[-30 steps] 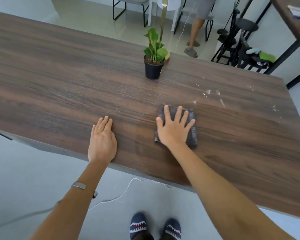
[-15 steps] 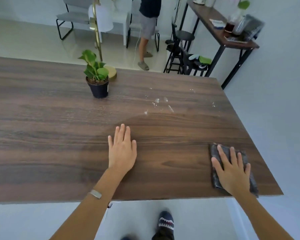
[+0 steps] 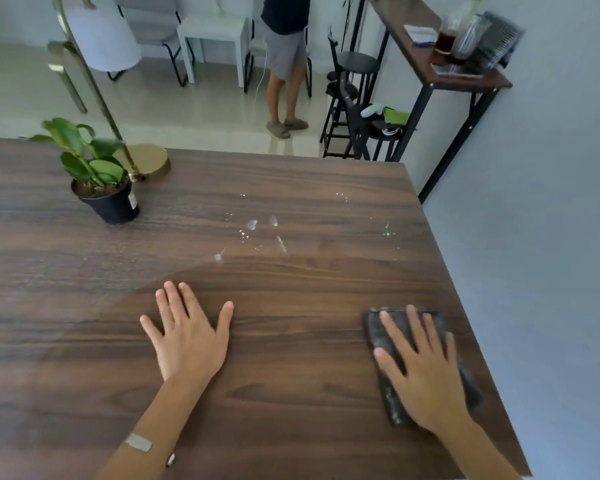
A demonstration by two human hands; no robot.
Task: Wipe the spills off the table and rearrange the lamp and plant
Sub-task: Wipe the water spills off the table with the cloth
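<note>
Basically right hand [image 3: 426, 372] fingers spread flat pin the cloth [image 3: 426, 365] lower right for wiping, left hand [image 3: 187, 337] splayed bracing on table [image 3: 291, 393] (spills [image 3: 253, 225] center; plant [image 3: 97, 174], lamp [image 3: 146, 162] upper left).

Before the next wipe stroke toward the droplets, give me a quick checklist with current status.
1. Right hand flat on the grey cloth: ok.
2. Left hand braced on the table, clear of the cloth: ok.
3. Spill droplets wiped: not ok, several patches remain.
4. Path from cloth to droplets free of objects: ok.
5. Potted plant and lamp base clear of the spill: ok.
6. Cloth dry enough to absorb: cannot tell.
</note>
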